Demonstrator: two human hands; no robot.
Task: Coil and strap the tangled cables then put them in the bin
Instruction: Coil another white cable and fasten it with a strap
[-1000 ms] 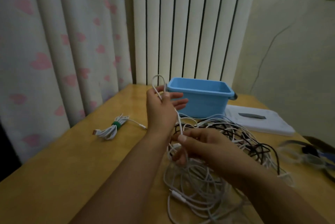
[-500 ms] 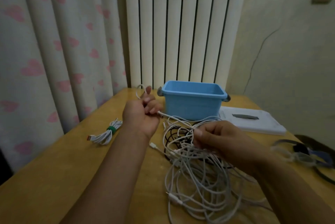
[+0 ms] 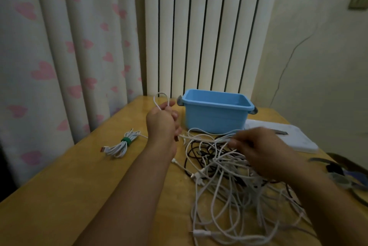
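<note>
A tangle of white and black cables (image 3: 235, 186) lies on the wooden table (image 3: 59, 196) in front of me. My left hand (image 3: 162, 122) grips a white cable, whose loop (image 3: 161, 98) sticks up above the fist. That cable runs right to my right hand (image 3: 260, 146), which pinches it over the tangle. A blue plastic bin (image 3: 216, 112) stands behind the hands, and nothing shows inside it from here. One coiled white cable with a green strap (image 3: 121, 144) lies to the left of my left hand.
A flat white device (image 3: 298, 138) lies right of the bin. Dark straps and goggles (image 3: 342, 176) sit at the table's right edge. Curtains and a radiator stand behind the table.
My left hand closed from spread fingers into a fist on the white cable loop. My right hand moved right and farther back along the cable, which now runs level between the hands.
</note>
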